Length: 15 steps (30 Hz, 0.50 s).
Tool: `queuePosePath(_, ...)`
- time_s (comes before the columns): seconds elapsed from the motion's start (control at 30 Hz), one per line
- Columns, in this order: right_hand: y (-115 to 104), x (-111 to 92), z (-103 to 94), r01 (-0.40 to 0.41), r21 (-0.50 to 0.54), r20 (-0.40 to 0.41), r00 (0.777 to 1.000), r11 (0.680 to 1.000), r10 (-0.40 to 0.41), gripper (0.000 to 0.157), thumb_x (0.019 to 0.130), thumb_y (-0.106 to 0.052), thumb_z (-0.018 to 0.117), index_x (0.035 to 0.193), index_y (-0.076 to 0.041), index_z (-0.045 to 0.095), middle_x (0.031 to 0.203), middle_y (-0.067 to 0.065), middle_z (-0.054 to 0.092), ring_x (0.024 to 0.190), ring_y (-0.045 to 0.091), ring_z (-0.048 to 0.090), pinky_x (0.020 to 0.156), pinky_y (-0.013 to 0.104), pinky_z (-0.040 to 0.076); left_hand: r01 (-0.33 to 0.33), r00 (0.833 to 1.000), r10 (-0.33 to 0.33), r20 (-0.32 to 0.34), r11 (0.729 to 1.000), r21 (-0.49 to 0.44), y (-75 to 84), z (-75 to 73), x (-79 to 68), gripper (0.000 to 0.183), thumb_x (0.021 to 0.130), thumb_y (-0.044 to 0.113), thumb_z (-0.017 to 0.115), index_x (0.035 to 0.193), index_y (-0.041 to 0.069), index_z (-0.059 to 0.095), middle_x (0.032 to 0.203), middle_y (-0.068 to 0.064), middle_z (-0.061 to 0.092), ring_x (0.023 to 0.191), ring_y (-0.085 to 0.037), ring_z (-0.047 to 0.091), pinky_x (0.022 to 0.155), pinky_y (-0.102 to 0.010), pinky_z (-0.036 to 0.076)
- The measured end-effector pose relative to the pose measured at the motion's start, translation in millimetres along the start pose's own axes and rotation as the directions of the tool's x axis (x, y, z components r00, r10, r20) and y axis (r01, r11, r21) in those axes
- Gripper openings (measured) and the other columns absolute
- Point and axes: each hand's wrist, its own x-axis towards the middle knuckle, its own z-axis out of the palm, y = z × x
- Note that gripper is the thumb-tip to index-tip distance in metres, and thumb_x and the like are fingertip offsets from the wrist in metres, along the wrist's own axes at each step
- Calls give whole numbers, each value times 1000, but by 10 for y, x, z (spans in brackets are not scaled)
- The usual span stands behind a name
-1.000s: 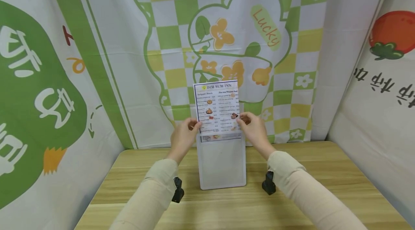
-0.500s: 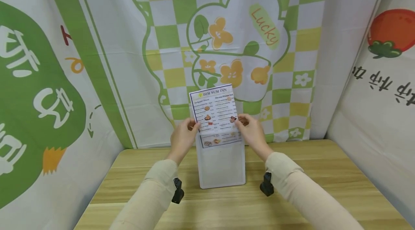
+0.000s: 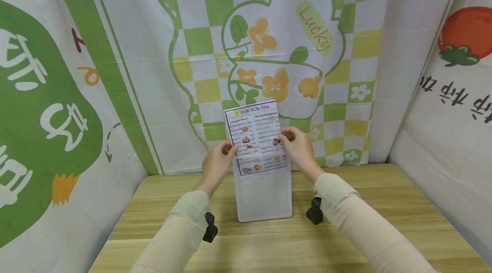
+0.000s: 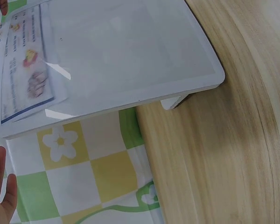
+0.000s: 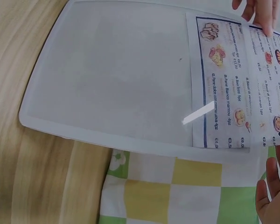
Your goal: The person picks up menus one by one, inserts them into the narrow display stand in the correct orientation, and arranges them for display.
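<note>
A white upright sign stand [image 3: 265,198] with a clear front pocket stands on the table. A printed paper menu [image 3: 254,125] headed "DIM SUM INN" sits partly inside the pocket, its lower strip behind the clear sheet and its upper part sticking out, tilted a little to the left. My left hand [image 3: 218,161] pinches the menu's left edge between thumb and fingers. On the other side, my right hand [image 3: 300,150] pinches the right edge. In the right wrist view, the menu's bottom [image 5: 219,84] lies under the clear sheet, well above the stand's foot.
The wooden table [image 3: 169,204] carries the stand, which leans back on a small support leg [image 4: 172,101]. Right behind hangs a green, yellow and white checked cloth [image 3: 207,42]. Printed cloth walls close in the left and right sides. Black wrist devices [image 3: 210,228] hang beneath both cuffs.
The menu has slid further down into the pocket and tilted to the left. My right hand has shifted up slightly during the last half second; the left hand has barely moved.
</note>
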Motion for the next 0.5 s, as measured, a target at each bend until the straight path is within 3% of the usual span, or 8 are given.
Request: queuePosePath(0.5,198,-104,-5,-8,5,13,1000,1000,7,22,96,-11,65,114,1,66,107,16,68,98,28,62,86,41,50,7,1000,-7,1,1000,-8,73,-25,38,26,99,34,61,110,11,67,99,-4,70,86,-21,63,76,-38,47)
